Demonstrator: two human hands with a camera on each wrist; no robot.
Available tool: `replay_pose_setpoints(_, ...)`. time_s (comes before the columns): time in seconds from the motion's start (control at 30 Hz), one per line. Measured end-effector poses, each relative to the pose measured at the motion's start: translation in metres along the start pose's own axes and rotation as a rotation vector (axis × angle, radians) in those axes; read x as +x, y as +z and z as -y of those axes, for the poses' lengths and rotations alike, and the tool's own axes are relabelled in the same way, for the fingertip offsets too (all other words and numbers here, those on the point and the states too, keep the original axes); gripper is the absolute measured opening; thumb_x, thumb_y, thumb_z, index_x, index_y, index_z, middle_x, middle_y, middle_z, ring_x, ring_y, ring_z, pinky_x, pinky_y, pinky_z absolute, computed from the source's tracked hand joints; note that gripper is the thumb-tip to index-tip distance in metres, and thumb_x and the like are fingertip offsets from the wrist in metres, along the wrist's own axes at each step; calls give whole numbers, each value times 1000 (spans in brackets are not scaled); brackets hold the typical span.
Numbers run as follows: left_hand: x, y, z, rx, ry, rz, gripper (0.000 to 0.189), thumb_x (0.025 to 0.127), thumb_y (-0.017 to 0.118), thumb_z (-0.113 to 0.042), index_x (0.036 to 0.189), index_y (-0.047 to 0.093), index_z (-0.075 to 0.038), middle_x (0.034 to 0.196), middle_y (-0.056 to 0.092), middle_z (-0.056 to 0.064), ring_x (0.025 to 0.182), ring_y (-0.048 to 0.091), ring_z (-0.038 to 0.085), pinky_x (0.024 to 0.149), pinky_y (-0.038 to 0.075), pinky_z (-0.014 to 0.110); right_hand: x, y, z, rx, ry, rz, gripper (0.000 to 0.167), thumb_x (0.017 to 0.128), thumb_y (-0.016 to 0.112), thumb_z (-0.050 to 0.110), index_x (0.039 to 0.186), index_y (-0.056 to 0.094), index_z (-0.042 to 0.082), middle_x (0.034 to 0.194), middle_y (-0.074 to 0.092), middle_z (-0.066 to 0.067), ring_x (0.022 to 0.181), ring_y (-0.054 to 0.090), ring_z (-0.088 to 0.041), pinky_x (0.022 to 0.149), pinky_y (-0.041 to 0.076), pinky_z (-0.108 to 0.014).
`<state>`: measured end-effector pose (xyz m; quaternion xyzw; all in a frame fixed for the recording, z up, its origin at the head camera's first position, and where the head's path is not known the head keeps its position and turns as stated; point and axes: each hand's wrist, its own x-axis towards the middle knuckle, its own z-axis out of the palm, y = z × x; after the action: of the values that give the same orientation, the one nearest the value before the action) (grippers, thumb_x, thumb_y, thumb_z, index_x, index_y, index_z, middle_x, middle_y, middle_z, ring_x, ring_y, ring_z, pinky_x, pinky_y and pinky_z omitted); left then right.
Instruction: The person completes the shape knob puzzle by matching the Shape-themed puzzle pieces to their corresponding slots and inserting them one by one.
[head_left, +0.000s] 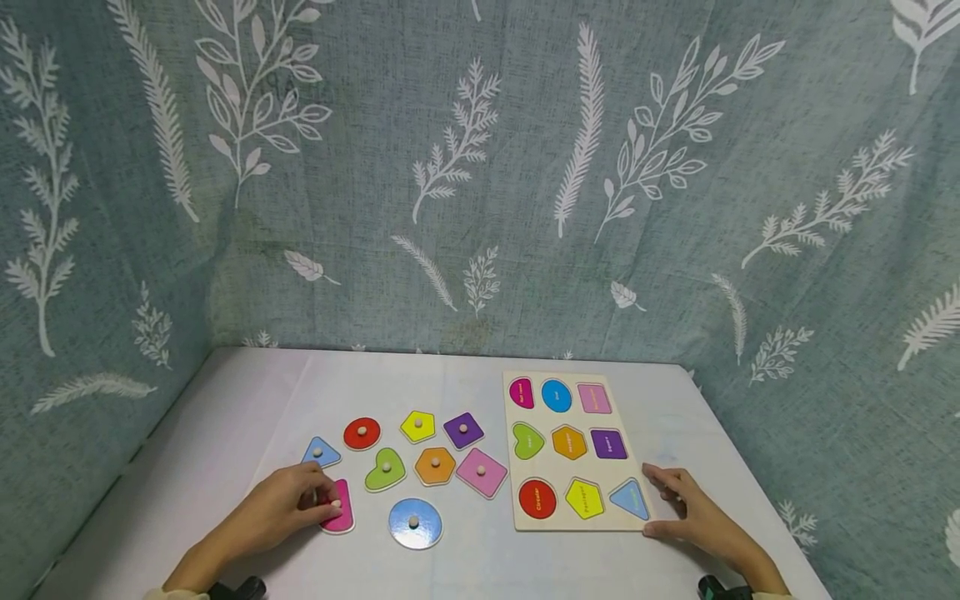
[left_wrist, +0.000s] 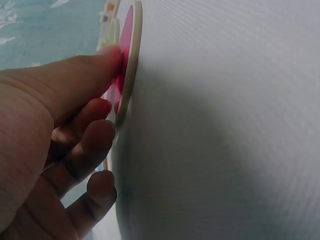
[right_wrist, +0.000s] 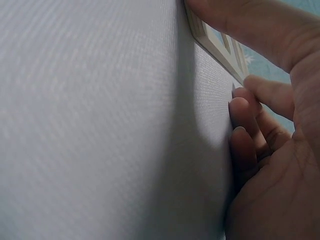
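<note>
My left hand [head_left: 288,504] pinches the small knob of a magenta, round-sided puzzle piece [head_left: 342,510] at the left of the table. In the left wrist view, the thumb lies against the top of this magenta piece [left_wrist: 127,55]; the other fingers are loosely bent. Whether the piece is fully flat on the table I cannot tell. At the right, my right hand [head_left: 693,512] touches the side of the wooden puzzle board [head_left: 570,527], thumb by its near corner and index finger farther up the edge. The right wrist view shows the board's edge [right_wrist: 220,55] against the thumb.
Several loose knobbed pieces lie between hand and board, among them a blue triangle [head_left: 321,452], red circle [head_left: 362,432], green heart [head_left: 385,470], blue round piece [head_left: 416,524] and pink rectangle [head_left: 482,473]. A leaf-patterned curtain [head_left: 480,250] borders the white table [head_left: 420,575].
</note>
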<state>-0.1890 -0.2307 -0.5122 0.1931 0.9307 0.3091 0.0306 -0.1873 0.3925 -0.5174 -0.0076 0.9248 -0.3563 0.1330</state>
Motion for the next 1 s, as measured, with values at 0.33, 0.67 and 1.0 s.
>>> replay_pose_setpoints(0.33,2,3,-2,-3,-7,-25,19,86,84,-32,92,71,-20,75,53,-15,66,47,1,59,43,23,0,0,-1,-3,-18,9,102,77,91,38,159,37,9,130,44,-11,120,48,-29,109,39,-56)
replay_pose_setpoints(0.67,16,2,-10,-14,-28,-52,16,86,84,-30,93,72,-23,72,54,-16,66,49,3,58,43,22,-1,0,-3,-1,-26,23,98,79,90,38,158,40,7,132,45,-12,121,49,-32,104,42,-54)
replay_pose_setpoints(1.0,27,0,-19,-3,57,-88,18,86,85,-32,91,69,-25,74,54,-18,67,48,2,58,43,21,-1,0,-1,-22,-34,15,95,78,90,38,156,43,6,135,43,-13,128,47,-36,105,43,-55)
